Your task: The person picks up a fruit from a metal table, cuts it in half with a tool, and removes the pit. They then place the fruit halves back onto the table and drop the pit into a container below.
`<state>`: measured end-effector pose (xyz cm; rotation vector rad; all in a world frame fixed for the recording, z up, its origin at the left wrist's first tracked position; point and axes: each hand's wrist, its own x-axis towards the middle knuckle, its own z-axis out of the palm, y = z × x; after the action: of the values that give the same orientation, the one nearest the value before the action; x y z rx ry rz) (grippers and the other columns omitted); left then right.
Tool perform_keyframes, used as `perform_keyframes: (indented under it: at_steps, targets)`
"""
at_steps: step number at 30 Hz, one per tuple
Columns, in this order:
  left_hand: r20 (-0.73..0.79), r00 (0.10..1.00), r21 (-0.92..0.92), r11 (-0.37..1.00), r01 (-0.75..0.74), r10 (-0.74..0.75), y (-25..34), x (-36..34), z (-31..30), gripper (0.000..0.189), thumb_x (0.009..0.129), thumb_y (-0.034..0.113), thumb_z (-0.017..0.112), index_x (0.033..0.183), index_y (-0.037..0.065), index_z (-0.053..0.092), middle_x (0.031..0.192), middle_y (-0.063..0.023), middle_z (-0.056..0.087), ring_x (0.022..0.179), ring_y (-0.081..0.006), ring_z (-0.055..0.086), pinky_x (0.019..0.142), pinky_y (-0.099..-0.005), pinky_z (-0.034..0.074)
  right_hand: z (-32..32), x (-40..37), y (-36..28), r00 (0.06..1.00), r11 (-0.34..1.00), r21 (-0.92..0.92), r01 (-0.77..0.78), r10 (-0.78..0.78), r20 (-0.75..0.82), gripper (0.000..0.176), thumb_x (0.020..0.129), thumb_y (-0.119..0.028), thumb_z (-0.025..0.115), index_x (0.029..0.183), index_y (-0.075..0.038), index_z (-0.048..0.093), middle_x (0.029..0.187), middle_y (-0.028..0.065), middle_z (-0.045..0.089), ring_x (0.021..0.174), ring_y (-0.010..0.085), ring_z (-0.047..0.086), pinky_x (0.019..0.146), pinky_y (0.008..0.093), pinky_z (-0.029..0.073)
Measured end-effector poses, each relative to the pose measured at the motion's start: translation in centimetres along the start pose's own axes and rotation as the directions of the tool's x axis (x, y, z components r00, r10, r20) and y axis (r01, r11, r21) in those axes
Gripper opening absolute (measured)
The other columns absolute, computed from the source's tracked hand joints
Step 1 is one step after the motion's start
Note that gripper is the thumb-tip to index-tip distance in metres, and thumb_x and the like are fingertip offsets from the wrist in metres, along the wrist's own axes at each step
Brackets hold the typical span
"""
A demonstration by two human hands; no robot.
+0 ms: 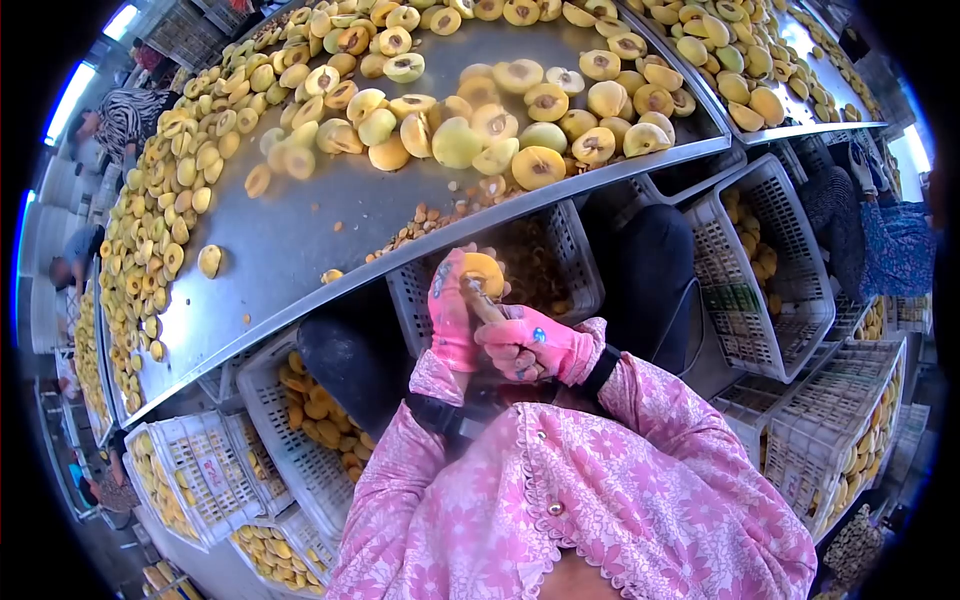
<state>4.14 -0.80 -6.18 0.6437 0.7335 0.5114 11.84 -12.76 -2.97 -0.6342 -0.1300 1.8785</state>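
My left hand (pixel 452 312), in a pink glove with bare fingertips, is closed around a yellow peach half (pixel 482 270) with its cut side facing up. Wrapped round a small wooden-handled tool (pixel 487 307) is my right hand (pixel 535 345), also gloved in pink. The tool's far end meets the peach half, and its tip is too small to make out. Both hands are close together over a crate (pixel 572 262) between my knees, which holds brownish scraps. Just beyond them runs the edge of a metal table (pixel 300 225), bearing many peach halves (pixel 540 167) and loose pits (pixel 425 217).
A white crate (pixel 262 385) with peach halves stands by my left knee. Another crate (pixel 705 235) with peaches is right of my right knee. Stacked filled crates (pixel 800 420) stand farther right, others (pixel 205 470) at left. Other people sit along the tables on both sides.
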Motion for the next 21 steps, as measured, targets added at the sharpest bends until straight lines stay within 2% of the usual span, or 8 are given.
perform_keyframes:
  at_steps: [4, 7, 9, 10, 12, 14, 16, 21]
  targets:
    - [-0.154, 0.985, -0.37, 0.929, 0.016, -0.078, 1.6, 0.5, -1.4, 0.036, 0.088, 0.034, 0.057, 0.108, 0.003, 0.053, 0.098, -0.0145, 0.062, 0.085, -0.0281, 0.062, 0.069, -0.0415, 0.054, 2.3, -2.3, -1.0, 0.987, 0.98, -0.135, 0.146, -0.133, 0.094, 0.014, 0.085, -0.016, 0.056, 0.088, -0.004, 0.049, 0.058, -0.0027, 0.044, 0.044, 0.0065, 0.041, 0.041, 0.0195, 0.033]
    - [-0.181, 0.982, -0.224, 0.971, -0.09, 0.049, 5.8, -2.9, -3.5, 0.036, 0.089, 0.033, 0.055, 0.111, 0.004, 0.053, 0.101, -0.0165, 0.061, 0.083, -0.0301, 0.062, 0.064, -0.042, 0.054, 2.0, -2.0, -1.4, 0.982, 0.954, -0.253, 0.159, -0.18, -0.061, 0.017, 0.087, -0.017, 0.054, 0.089, -0.002, 0.048, 0.056, 0.002, 0.047, 0.04, 0.0111, 0.044, 0.037, 0.0252, 0.034]
    - [-0.159, 0.962, -0.159, 0.956, -0.248, 0.223, 9.6, -5.7, -7.1, 0.037, 0.09, 0.035, 0.054, 0.109, 0.003, 0.053, 0.097, -0.0177, 0.062, 0.083, -0.0305, 0.062, 0.063, -0.0418, 0.054, -4.5, 1.3, 2.0, 0.975, 0.496, -0.86, 0.119, -0.221, 0.007, 0.017, 0.086, -0.018, 0.055, 0.092, -0.002, 0.05, 0.07, 0.0099, 0.056, 0.059, 0.0225, 0.055, 0.053, 0.0316, 0.043]
    - [-0.262, 0.919, -0.143, 0.93, -0.339, 0.295, 11.6, -6.8, -9.6, 0.035, 0.09, 0.03, 0.056, 0.111, 0.003, 0.053, 0.103, -0.0196, 0.06, 0.085, -0.0313, 0.063, 0.059, -0.0422, 0.056, -3.4, 1.2, 1.8, 0.972, 0.346, -0.938, 0.02, -0.225, -0.062, 0.016, 0.086, -0.017, 0.052, 0.092, -0.002, 0.051, 0.075, 0.0127, 0.058, 0.065, 0.0269, 0.057, 0.058, 0.0348, 0.044]
    - [-0.469, 0.698, 0.388, 0.836, -0.388, 0.541, 15.4, -9.2, -13.7, 0.034, 0.087, 0.028, 0.061, 0.109, 0.003, 0.056, 0.106, -0.019, 0.06, 0.087, -0.0301, 0.062, 0.066, -0.0383, 0.055, -1.1, 0.9, 1.4, 0.953, 0.016, -0.979, -0.202, -0.228, -0.2, 0.016, 0.088, -0.016, 0.046, 0.092, -0.002, 0.052, 0.085, 0.0183, 0.062, 0.077, 0.0358, 0.06, 0.068, 0.0413, 0.048]
    - [-0.303, 0.667, 0.874, 0.478, -0.091, 0.681, 17.9, -10.6, -19.6, 0.039, 0.083, 0.029, 0.067, 0.108, 0.0, 0.059, 0.105, -0.0186, 0.061, 0.089, -0.0284, 0.062, 0.075, -0.0347, 0.051, -3.3, 3.5, 2.8, 0.907, 0.211, -0.943, -0.257, -0.284, -0.31, 0.019, 0.089, -0.016, 0.046, 0.098, -0.002, 0.055, 0.085, 0.0166, 0.062, 0.076, 0.0332, 0.061, 0.069, 0.0403, 0.048]
    - [0.059, 0.583, 0.907, -0.288, 0.308, 0.81, 18.3, -11.1, -19.8, 0.047, 0.081, 0.032, 0.069, 0.11, -0.004, 0.058, 0.101, -0.0171, 0.062, 0.089, -0.0242, 0.061, 0.082, -0.0309, 0.047, -12.6, 5.1, 6.0, 0.977, -0.382, -0.906, 0.184, 0.168, 0.127, 0.021, 0.089, -0.017, 0.048, 0.099, -0.003, 0.06, 0.083, 0.0143, 0.063, 0.074, 0.0302, 0.061, 0.068, 0.0381, 0.048]
    - [-0.193, 0.83, 0.86, 0.498, -0.114, 0.523, 19.0, -2.4, -9.1, 0.053, 0.086, 0.037, 0.061, 0.121, -0.002, 0.05, 0.095, -0.0083, 0.064, 0.069, -0.0108, 0.06, 0.053, -0.0197, 0.042, -7.9, 3.3, 4.8, 0.988, -0.106, -0.993, -0.043, -0.152, -0.026, 0.023, 0.079, -0.019, 0.056, 0.092, -0.001, 0.057, 0.072, 0.0167, 0.061, 0.062, 0.0326, 0.059, 0.056, 0.0407, 0.047]
